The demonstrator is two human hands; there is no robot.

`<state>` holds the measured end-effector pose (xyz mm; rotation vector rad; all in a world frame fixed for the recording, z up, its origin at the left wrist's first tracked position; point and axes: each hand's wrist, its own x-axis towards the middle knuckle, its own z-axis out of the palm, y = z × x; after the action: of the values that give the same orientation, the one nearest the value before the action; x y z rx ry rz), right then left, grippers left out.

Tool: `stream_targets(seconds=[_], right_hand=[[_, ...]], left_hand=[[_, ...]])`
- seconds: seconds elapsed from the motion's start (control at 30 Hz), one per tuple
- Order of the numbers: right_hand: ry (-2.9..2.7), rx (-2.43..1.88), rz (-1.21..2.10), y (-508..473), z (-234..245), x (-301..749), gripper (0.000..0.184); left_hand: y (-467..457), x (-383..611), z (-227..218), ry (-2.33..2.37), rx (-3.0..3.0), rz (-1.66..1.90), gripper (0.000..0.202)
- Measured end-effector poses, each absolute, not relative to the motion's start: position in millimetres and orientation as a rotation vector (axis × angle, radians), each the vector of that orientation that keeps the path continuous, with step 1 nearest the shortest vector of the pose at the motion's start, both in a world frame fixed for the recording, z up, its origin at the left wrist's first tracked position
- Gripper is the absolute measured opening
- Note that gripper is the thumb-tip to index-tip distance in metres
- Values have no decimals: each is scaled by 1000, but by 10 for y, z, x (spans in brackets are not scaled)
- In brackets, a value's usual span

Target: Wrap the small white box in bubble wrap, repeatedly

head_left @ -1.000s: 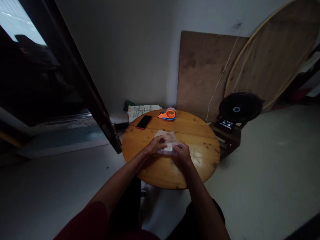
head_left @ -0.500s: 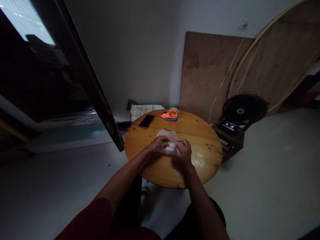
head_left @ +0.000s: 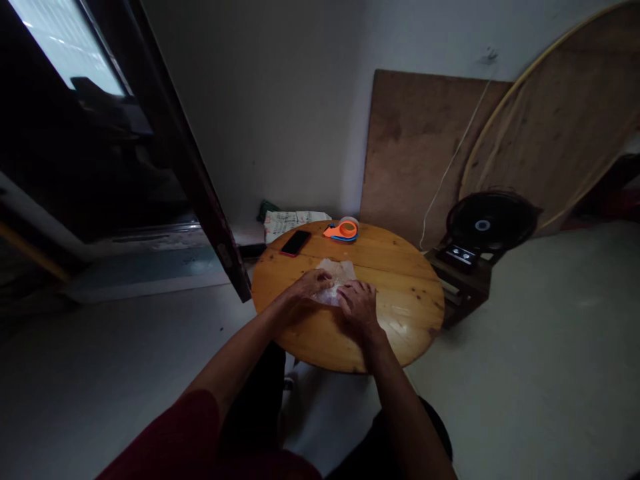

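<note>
A translucent, crinkled plastic sheet that looks like bubble wrap [head_left: 341, 270] lies on the round wooden table [head_left: 400, 267]. Its near part looks folded over, and whatever is inside cannot be made out. At its left edge rests my left hand [head_left: 314, 284], fingers slightly bent with a gap at the thumb. My right hand [head_left: 359, 300] lies on the right part of the sheet, its fingers spread and pressing down.
A phone [head_left: 295, 243] lies at the table's back left. Beside it is an orange and blue tape dispenser [head_left: 344, 230]. A printed white bag [head_left: 290, 221] sits behind the table. To the right, a black fan [head_left: 483, 225] stands on a small dark stand [head_left: 465, 283].
The white, red-printed area between my hands is now covered by the plastic. My right hand has shifted left and flattened onto the sheet; my left hand has moved slightly left.
</note>
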<state>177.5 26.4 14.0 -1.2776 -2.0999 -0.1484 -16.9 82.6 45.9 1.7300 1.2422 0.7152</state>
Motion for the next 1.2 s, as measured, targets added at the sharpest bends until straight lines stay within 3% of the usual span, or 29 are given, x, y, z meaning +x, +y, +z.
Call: stream_targets(seconds=[0.47,0.93,1.2], right_hand=[[-2084,-1289,-157,231,156,1757,19],[-2069,-1290,-153,214,172,1748,18],[-2059,-1284,-143,206,186,1743,18]], left_hand=[[780,-248,376,1527,1807,700,30],[766,-459,527,1701,1619,268,33],[758,-323,443,1753,1629,354,24]])
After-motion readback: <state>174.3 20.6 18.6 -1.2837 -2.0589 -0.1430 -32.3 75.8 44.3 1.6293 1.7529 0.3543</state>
